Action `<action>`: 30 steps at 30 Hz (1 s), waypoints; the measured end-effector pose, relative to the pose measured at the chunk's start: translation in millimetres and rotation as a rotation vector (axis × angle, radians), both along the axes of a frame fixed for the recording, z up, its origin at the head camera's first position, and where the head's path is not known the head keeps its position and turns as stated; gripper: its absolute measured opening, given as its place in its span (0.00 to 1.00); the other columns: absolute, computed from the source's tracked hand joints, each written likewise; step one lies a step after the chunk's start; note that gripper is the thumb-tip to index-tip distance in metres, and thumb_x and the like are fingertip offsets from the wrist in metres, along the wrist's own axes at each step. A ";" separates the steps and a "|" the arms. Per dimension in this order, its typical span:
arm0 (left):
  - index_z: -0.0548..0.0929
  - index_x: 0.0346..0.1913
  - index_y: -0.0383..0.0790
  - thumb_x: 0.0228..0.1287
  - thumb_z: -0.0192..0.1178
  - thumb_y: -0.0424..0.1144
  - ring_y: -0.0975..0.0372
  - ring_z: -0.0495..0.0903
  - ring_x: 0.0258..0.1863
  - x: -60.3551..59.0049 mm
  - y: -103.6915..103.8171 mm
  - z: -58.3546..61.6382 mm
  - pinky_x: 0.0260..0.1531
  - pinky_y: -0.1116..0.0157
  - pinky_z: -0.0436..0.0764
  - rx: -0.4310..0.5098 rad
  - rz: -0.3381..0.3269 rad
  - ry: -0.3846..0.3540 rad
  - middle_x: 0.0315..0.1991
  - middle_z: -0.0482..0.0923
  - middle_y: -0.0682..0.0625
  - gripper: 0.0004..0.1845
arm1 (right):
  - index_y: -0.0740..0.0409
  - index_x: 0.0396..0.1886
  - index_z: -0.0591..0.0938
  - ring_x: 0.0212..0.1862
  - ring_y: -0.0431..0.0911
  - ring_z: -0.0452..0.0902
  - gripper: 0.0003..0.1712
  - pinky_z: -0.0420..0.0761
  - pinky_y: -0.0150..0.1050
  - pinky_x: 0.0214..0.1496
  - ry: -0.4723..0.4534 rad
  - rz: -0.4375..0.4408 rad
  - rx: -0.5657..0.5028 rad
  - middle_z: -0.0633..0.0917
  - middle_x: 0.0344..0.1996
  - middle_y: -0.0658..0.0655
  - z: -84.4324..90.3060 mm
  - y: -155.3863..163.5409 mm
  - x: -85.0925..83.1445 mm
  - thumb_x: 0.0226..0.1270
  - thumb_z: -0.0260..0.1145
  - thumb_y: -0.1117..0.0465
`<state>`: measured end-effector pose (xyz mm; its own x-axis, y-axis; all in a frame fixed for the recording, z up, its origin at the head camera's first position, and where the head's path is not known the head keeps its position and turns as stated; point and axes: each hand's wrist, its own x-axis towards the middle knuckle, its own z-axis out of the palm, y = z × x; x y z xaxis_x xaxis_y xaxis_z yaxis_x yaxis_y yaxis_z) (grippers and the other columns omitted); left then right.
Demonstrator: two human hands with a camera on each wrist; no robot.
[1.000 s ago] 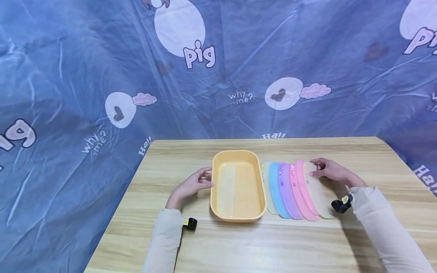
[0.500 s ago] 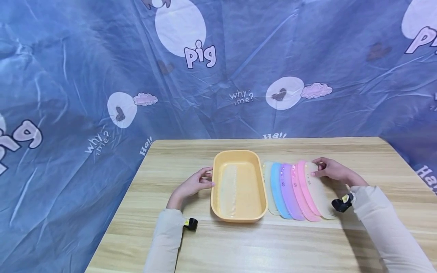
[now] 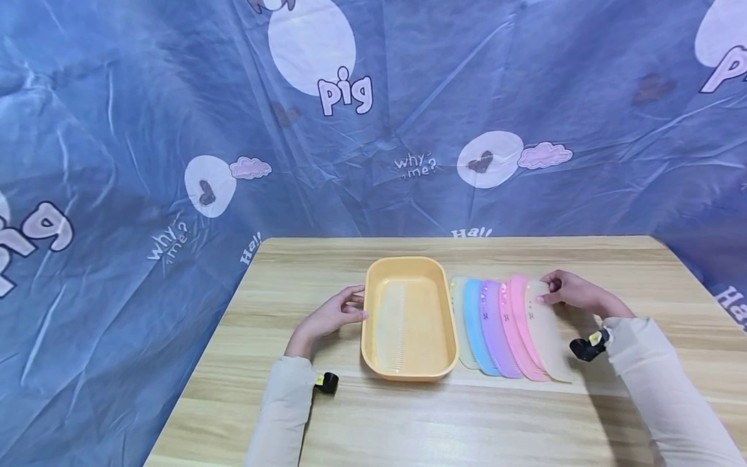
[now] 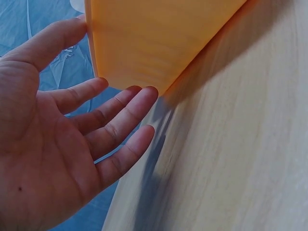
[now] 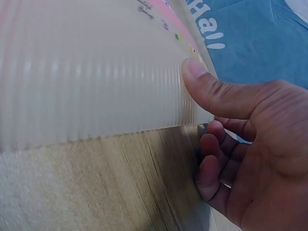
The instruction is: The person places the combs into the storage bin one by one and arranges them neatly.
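wood-grain table [image 3: 408, 421]: supporting surface. yellow rounded-rectangular plastic tray [image 3: 428, 324]: on the table. fan of pastel plastic combs [image 3: 499, 329]: at the tray's three o'clock. cream translucent plastic half-moon comb [image 3: 546, 327]: outermost in the fan; probably light, stiff, slippery. teeth may snap; hold the solid spine. right hand [image 3: 573, 291]: comb's one o'clock, pinching its end. left hand [image 3: 327, 318]: tray's nine o'clock, fingers spread, touching its wall.

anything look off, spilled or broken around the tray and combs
Nothing stands out as spilled or broken. The yellow tray sits open side up with one pale comb lying in it, and the row of combs overlaps beside it. The end comb is pinched by the right hand, which looks like ordinary handling.
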<state>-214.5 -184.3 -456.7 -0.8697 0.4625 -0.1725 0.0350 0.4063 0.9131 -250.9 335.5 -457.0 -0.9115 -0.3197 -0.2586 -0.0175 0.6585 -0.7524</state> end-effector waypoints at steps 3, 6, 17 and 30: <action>0.58 0.74 0.41 0.66 0.61 0.41 0.51 0.76 0.57 -0.3 0.2 0.2 0.62 0.51 0.71 0.000 -0.002 -0.002 0.64 0.69 0.37 0.37 | 0.75 0.47 0.72 0.26 0.35 0.64 0.21 0.68 0.29 0.28 -0.024 0.001 -0.003 0.69 0.27 0.48 0.8 0.8 0.0 0.62 0.67 0.63; 0.58 0.74 0.41 0.66 0.61 0.40 0.51 0.75 0.57 -0.6 0.6 0.1 0.62 0.51 0.71 0.000 -0.003 -0.002 0.64 0.68 0.37 0.36 | 0.74 0.46 0.74 0.25 0.35 0.64 0.20 0.68 0.29 0.28 -0.031 0.001 -0.003 0.71 0.25 0.47 2.7 1.2 0.5 0.62 0.67 0.62; 0.58 0.74 0.41 0.66 0.61 0.40 0.52 0.76 0.56 -1.0 0.6 1.1 0.61 0.51 0.72 0.000 0.000 0.001 0.63 0.69 0.37 0.36 | 0.77 0.56 0.62 0.26 0.35 0.68 0.32 0.72 0.31 0.28 -0.067 -0.055 -0.008 0.73 0.28 0.49 4.9 5.2 6.9 0.65 0.65 0.60; 0.58 0.73 0.41 0.65 0.62 0.39 0.52 0.76 0.56 -1.1 0.5 -0.3 0.61 0.53 0.73 0.005 0.006 -0.008 0.63 0.70 0.38 0.36 | 0.76 0.63 0.56 0.30 0.34 0.72 0.34 0.73 0.33 0.32 -0.036 -0.115 -0.096 0.79 0.31 0.41 -0.6 12.7 15.1 0.71 0.60 0.59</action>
<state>-215.5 -183.8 -457.0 -0.8710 0.4584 -0.1770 0.0257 0.4022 0.9152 -235.8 348.2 -457.5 -0.9343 -0.2386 -0.2651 0.0821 0.5794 -0.8109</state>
